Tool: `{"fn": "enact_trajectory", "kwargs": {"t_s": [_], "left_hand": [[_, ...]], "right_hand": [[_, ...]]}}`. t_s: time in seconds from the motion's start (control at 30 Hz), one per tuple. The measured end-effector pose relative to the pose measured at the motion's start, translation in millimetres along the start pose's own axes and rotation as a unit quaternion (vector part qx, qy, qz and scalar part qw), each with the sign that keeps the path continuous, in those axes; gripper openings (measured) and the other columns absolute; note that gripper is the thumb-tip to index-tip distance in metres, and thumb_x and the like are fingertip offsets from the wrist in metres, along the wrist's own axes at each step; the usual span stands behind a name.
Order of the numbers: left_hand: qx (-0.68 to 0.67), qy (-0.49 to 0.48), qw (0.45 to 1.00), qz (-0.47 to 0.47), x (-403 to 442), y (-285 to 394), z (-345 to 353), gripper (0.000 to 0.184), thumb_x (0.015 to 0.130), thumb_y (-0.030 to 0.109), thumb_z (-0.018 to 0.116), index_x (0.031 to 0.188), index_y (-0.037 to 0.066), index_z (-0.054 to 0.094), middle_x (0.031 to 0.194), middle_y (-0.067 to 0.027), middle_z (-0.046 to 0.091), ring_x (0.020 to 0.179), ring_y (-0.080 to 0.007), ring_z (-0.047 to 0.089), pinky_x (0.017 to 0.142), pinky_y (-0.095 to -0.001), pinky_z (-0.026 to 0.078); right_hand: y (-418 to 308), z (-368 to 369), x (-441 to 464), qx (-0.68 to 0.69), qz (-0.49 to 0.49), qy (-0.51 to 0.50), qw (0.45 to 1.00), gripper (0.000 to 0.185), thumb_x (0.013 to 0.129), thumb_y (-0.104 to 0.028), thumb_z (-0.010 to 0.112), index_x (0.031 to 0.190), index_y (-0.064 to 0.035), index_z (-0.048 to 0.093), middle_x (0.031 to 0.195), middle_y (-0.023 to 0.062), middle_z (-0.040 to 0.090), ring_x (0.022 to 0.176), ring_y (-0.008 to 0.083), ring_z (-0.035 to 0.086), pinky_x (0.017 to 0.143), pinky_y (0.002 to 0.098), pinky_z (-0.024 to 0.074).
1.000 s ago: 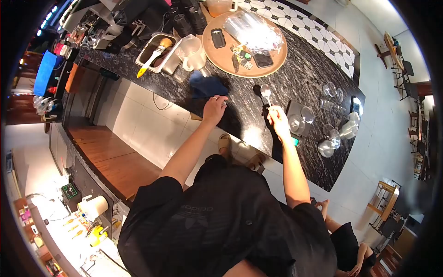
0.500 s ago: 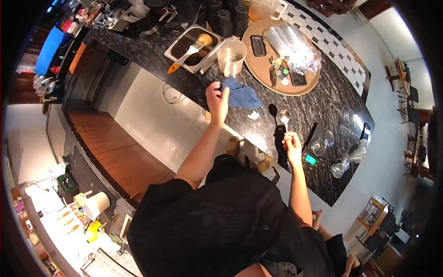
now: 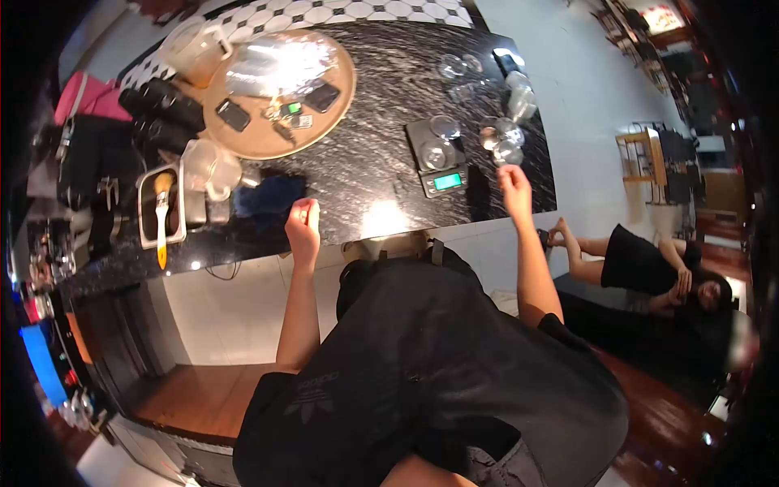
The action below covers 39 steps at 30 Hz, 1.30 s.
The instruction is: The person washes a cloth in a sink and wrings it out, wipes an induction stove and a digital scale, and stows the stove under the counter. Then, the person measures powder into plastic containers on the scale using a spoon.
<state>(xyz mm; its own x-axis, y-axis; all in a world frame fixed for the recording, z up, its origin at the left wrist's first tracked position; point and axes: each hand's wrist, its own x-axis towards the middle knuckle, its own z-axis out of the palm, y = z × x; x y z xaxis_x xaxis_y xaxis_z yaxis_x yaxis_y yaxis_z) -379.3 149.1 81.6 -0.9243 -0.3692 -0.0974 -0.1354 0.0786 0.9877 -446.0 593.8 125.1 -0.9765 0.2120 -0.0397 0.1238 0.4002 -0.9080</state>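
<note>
My left hand [image 3: 303, 229] is at the counter's front edge, its fingers curled together beside the dark blue cloth [image 3: 272, 197]; anything inside them is too small to make out. Over the right part of the counter, my right hand [image 3: 515, 193] has its fingers pinched, just below several clear round cups [image 3: 507, 142]. A spoon cannot be made out against the shiny cups. Left of that hand, a black scale [image 3: 422, 148] with a lit green display carries a clear round container [image 3: 436, 154].
A round brown tray [image 3: 345, 89] bears phones, keys and a plastic-wrapped bundle. Left of it are a clear jug [image 3: 213, 168], a metal container [image 3: 148, 213] with a brush [image 3: 162, 213], and a larger pitcher [image 3: 195, 53]. Another person [image 3: 641, 260] is at the right.
The view has turned, and the counter now lies more level. My right hand has moved from beside the scale to the clear cups. The spoon it held earlier no longer shows clearly. My left hand's fingers have closed.
</note>
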Motion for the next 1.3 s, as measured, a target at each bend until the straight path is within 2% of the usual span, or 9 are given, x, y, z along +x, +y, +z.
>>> {"fn": "enact_trajectory", "kwargs": {"t_s": [0.1,0.23,0.3,0.4,0.5,0.67,1.03,1.23,1.3], "left_hand": [[0.051,-0.097,0.994,-0.014,-10,12,40,0.011,0.091,0.009,0.061,0.096,-0.001,0.062,0.078,-0.0024,0.065,0.071,-0.0057,0.057,0.064,-0.0224,0.045],[0.017,-0.24,0.949,0.206,-14,41,144,0.012,0.086,0.008,0.064,0.094,0.0,0.063,0.087,-0.0105,0.066,0.078,-0.0203,0.063,0.071,-0.0294,0.05],[0.045,-0.313,0.944,0.099,-20,63,209,0.019,0.085,0.013,0.067,0.098,-0.001,0.063,0.091,-0.0124,0.066,0.082,-0.0237,0.064,0.074,-0.0316,0.05],[0.133,-0.37,0.912,0.119,-18,64,303,0.052,0.079,0.024,0.074,0.121,0.001,0.052,0.111,-0.0172,0.062,0.098,-0.0278,0.061,0.083,-0.0369,0.049],[0.267,-0.323,0.888,0.188,-17,29,379,0.09,0.069,0.035,0.081,0.139,0.001,0.036,0.131,-0.0229,0.048,0.121,-0.0379,0.047,0.1,-0.0432,0.04],[0.29,-0.248,0.906,0.184,-30,15,437,0.105,0.061,0.041,0.086,0.141,0.002,0.032,0.134,-0.022,0.046,0.123,-0.0376,0.046,0.104,-0.0441,0.039],[0.269,-0.166,0.927,0.201,-47,23,474,0.086,0.056,0.033,0.088,0.123,-0.003,0.048,0.122,-0.0177,0.055,0.113,-0.0359,0.052,0.097,-0.043,0.043],[0.297,-0.14,0.905,0.27,-42,52,466,0.086,0.056,0.034,0.086,0.128,0.008,0.049,0.118,-0.0112,0.056,0.11,-0.0307,0.051,0.088,-0.0433,0.043],[0.285,-0.138,0.908,0.275,-42,57,461,0.086,0.056,0.034,0.086,0.13,0.011,0.049,0.117,-0.0096,0.057,0.109,-0.0301,0.051,0.087,-0.0431,0.042]], "right_hand": [[22,-59,15,-0.136,0.007,0.123,0.983,0.019,0.09,-0.021,0.063,0.088,-0.0022,0.061,0.066,-0.0015,0.054,0.061,0.0079,0.047,0.058,0.0252,0.0406],[49,-80,51,-0.2,0.037,0.146,0.968,0.035,0.081,-0.034,0.074,0.09,-0.002,0.063,0.068,0.0029,0.057,0.064,0.0122,0.052,0.061,0.0285,0.0443],[68,-79,75,-0.232,0.014,0.128,0.964,0.041,0.076,-0.038,0.077,0.089,-0.0023,0.063,0.069,0.0085,0.061,0.063,0.0172,0.057,0.063,0.033,0.047],[79,-77,96,-0.265,0.014,0.069,0.962,0.034,0.078,-0.033,0.074,0.086,-0.0031,0.06,0.074,0.0135,0.065,0.071,0.0296,0.064,0.065,0.0403,0.0494],[83,-82,105,-0.284,-0.015,0.045,0.958,0.017,0.083,-0.021,0.065,0.089,-0.0058,0.059,0.081,0.0194,0.066,0.079,0.04,0.064,0.069,0.0486,0.05],[90,-100,112,-0.248,-0.028,-0.016,0.968,0.022,0.08,-0.02,0.069,0.091,-0.0043,0.058,0.078,0.0187,0.066,0.077,0.0399,0.064,0.068,0.0478,0.05],[96,-128,116,-0.307,-0.068,-0.089,0.945,0.022,0.084,-0.025,0.064,0.087,-0.0036,0.06,0.077,0.0174,0.066,0.075,0.0368,0.065,0.066,0.0463,0.0503],[77,-140,120,-0.251,-0.087,-0.069,0.962,0.019,0.084,-0.023,0.062,0.086,-0.0042,0.059,0.075,0.0181,0.066,0.073,0.0373,0.065,0.065,0.0464,0.0513],[73,-140,124,-0.223,-0.074,-0.078,0.969,0.019,0.085,-0.02,0.062,0.086,-0.0009,0.059,0.071,0.0162,0.066,0.067,0.0308,0.067,0.062,0.0396,0.0516]]}}
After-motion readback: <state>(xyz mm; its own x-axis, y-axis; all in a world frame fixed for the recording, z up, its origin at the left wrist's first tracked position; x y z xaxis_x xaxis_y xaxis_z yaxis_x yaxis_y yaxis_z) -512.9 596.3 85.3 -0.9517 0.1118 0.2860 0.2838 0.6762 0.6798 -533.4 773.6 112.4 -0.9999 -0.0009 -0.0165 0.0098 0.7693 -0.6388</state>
